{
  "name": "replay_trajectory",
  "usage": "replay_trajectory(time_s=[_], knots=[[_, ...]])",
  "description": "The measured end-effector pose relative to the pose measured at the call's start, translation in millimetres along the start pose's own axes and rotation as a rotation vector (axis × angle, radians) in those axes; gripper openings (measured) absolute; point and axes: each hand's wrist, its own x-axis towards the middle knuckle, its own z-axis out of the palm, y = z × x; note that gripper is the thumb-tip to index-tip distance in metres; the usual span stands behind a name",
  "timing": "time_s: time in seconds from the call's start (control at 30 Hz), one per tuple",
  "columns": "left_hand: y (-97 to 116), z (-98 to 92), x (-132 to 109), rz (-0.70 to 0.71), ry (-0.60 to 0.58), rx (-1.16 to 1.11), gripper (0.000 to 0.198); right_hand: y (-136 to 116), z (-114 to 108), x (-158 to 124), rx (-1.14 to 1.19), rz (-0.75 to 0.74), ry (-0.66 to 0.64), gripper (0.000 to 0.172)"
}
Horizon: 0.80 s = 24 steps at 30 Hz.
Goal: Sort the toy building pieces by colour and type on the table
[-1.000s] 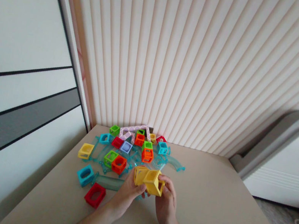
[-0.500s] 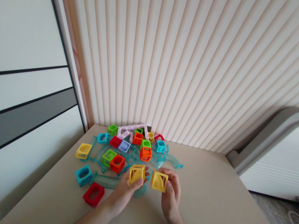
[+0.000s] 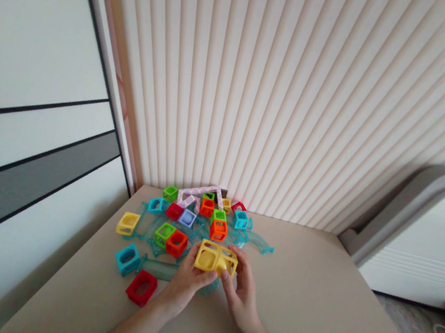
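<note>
My left hand (image 3: pixel 183 282) grips a hollow yellow cube (image 3: pixel 207 256) from below and the side. My right hand (image 3: pixel 242 293) holds a second yellow cube (image 3: pixel 228 263), pressed side by side against the first one. Both cubes hover just above the beige table (image 3: pixel 307 319), in front of a heap of coloured cubes and clear teal track pieces (image 3: pixel 194 229).
A red cube (image 3: pixel 141 288) and a teal cube (image 3: pixel 127 259) lie at the left of my hands, a lone yellow cube (image 3: pixel 127 223) farther left. A pink zigzag track (image 3: pixel 197 195) leans at the ribbed wall. A grey-framed bed end (image 3: pixel 414 223) stands right of the table.
Half a second ago the two yellow cubes were held apart, one in each hand. Now my hands have come together and the cubes touch side by side.
</note>
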Motion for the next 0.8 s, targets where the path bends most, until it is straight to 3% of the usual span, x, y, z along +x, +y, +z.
replay_trajectory(time_s=[0.17, 0.33, 0.4, 0.47, 0.6, 0.73, 0.8], knots=[[-3.3, 0.1, -1.9, 0.038, 0.047, 0.01, 0.08, -1.6, 0.8, 3.2, 0.003, -0.033, 0.029, 0.037], [-5.1, -2.1, -1.5, 0.125, 0.11, 0.072, 0.105, -2.6, 1.5, 6.6, 0.149, 0.091, -0.032, 0.026], [-6.2, -4.0, -0.6, 0.161, 0.132, 0.101, 0.101, -2.7, 2.3, 6.1, 0.175, 0.136, -0.057, 0.029], [-7.1, -6.4, -0.2, 0.186, 0.146, 0.159, 0.084, -2.2, 3.6, 4.9, 0.196, 0.156, -0.069, 0.026], [-8.1, -10.7, -1.4, 0.172, 0.097, 0.317, 0.048, 1.7, 6.6, 3.3, 0.291, 0.213, -0.092, 0.05], [-8.6, -12.0, -2.6, 0.137, 0.011, 0.299, 0.049, 7.3, 7.2, 3.1, 0.307, 0.345, -0.054, 0.05], [-8.6, -11.7, -2.3, 0.138, 0.021, 0.276, 0.046, 6.5, 7.0, 4.0, 0.388, 0.461, -0.044, 0.053]])
